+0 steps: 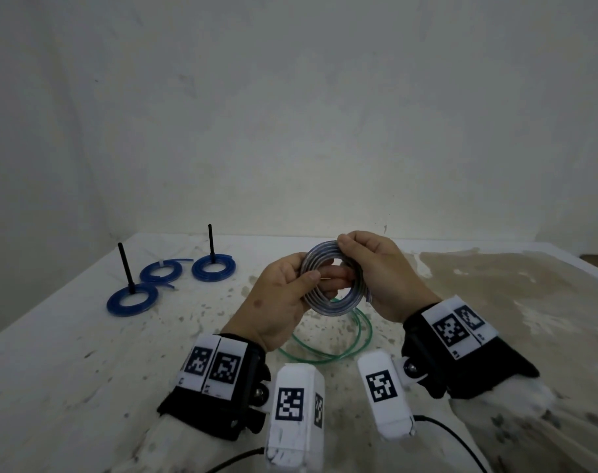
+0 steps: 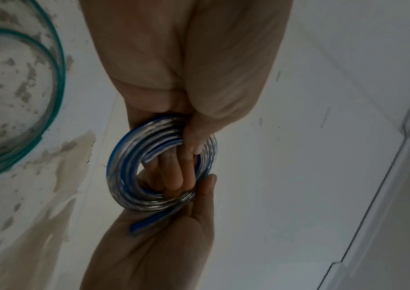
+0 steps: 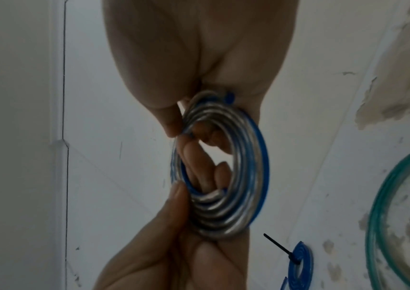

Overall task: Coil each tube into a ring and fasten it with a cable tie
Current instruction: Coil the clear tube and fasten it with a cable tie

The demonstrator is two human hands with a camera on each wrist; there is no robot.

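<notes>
**Both hands gripping a coiled tube above the table**

A person is holding a coiled tube of clear and blue plastic in the air between both hands, above a stained white table. The left hand is pinching the ring's near-left side, thumb pressing on the front of the coil and fingers reaching through its middle. The right hand is gripping the top and right side, fingers curling over the rim. One loose end of the tube is lying across a palm in the left wrist view. Directly beneath the hands, a green tube is lying in loose loops on the table. Well off to the left of the left hand, three blue rings are lying flat, two with black cable ties standing upright.
</notes>
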